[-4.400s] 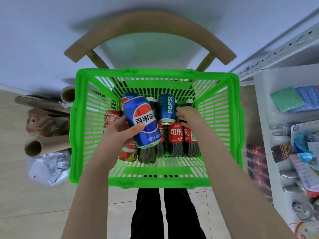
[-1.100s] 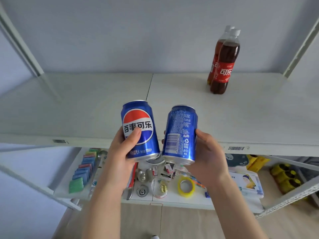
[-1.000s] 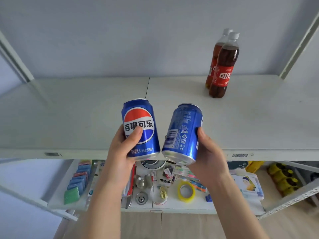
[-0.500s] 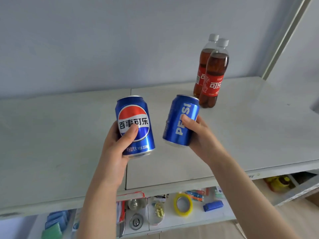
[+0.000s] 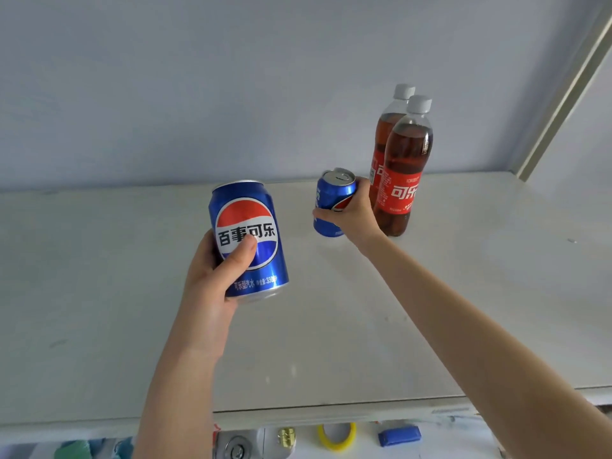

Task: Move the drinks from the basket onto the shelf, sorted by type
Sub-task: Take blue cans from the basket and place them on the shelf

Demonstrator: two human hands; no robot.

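The left hand (image 5: 212, 293) grips a blue Pepsi can (image 5: 248, 240) round its lower half, thumb across the logo, holding it upright in the air above the middle of the shelf (image 5: 99, 293), towards the front edge. The right hand (image 5: 356, 213) reaches further back and wraps its fingers round a second blue Pepsi can (image 5: 331, 200), upright with its pull-tab top showing. This can's base seems to rest on the shelf, though the contact is hard to make out. It stands just left of two cola bottles (image 5: 405, 173), one behind the other near the shelf's back edge. Below the front edge, a yellow tape roll (image 5: 337, 437) lies on a lower level.
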